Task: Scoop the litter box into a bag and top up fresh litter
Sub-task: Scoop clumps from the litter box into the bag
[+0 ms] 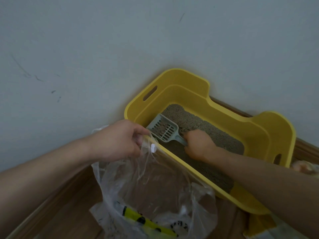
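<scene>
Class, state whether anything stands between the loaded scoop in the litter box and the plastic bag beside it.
Only the near wall of the litter box: the scoop, gripped by the right hand, must rise over it. The left hand holds the bag open just beyond.

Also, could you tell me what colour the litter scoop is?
Pale grey-green; the scoop shows best in the head view, inside the yellow litter box.
</scene>
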`<action>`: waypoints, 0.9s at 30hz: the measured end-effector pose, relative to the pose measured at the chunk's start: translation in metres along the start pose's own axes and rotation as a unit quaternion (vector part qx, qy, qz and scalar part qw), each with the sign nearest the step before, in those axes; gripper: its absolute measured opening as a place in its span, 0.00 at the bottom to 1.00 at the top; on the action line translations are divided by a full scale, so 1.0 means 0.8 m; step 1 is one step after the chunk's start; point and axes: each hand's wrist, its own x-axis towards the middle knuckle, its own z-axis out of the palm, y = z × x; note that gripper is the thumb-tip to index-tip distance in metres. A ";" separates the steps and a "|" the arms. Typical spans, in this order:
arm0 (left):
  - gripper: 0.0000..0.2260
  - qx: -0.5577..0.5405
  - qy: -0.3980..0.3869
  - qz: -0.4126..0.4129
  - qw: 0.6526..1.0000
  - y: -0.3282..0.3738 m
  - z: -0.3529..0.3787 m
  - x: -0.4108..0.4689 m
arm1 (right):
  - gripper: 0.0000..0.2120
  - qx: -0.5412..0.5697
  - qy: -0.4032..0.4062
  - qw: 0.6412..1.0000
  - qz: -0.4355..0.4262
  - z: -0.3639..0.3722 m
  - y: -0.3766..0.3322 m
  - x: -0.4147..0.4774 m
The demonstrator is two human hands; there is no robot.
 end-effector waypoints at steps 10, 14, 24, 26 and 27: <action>0.25 0.048 0.012 0.010 0.999 0.013 0.003 -0.012 | 0.04 -0.072 0.013 0.997 -0.009 -0.045 0.040 -0.062; 0.23 0.054 0.022 0.006 0.998 0.020 0.005 -0.018 | 0.04 -0.087 0.018 0.996 -0.025 -0.058 0.052 -0.087; 0.20 0.079 0.034 -0.014 0.996 0.029 0.009 -0.031 | 0.06 -0.086 0.040 0.995 -0.027 -0.086 0.076 -0.122; 0.20 0.077 0.035 -0.019 0.996 0.029 0.009 -0.033 | 0.06 -0.093 0.041 0.994 -0.032 -0.093 0.078 -0.133; 0.22 0.076 0.036 -0.023 0.996 0.029 0.009 -0.035 | 0.06 -0.098 0.045 0.993 -0.039 -0.097 0.079 -0.139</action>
